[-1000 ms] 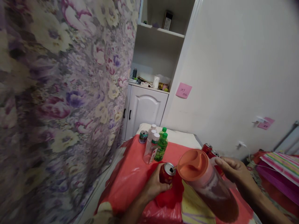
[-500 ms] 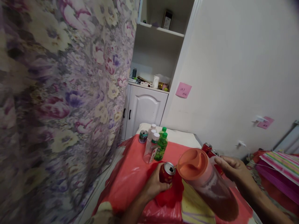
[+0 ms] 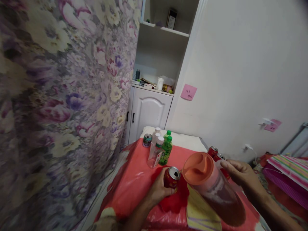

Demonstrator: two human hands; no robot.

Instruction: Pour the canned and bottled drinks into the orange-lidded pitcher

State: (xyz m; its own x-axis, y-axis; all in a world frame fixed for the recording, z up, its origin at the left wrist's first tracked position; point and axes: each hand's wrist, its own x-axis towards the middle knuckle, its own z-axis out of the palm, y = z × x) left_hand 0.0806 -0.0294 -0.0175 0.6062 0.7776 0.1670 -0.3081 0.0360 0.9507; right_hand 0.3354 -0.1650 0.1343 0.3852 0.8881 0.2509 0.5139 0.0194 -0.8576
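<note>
My left hand is wrapped around a red drink can, its opened top facing up. Held tilted by its handle in my right hand is a clear pitcher with an orange lid. Brownish, foamy liquid lies along its lower side. The lid's spout edge is beside the can's opening, and a thin stream seems to run between them. Beneath the can, a red puddle-like patch shows on the red table cover. A yellow cloth lies under the pitcher.
Clear plastic bottles and green bottles stand behind the can, with a small can to their left. More red cans stand behind the pitcher. A floral curtain hangs at left; a white wall is at right.
Both hands, the can and the pitcher keep nearly the same places. The whole view has shifted very slightly.
</note>
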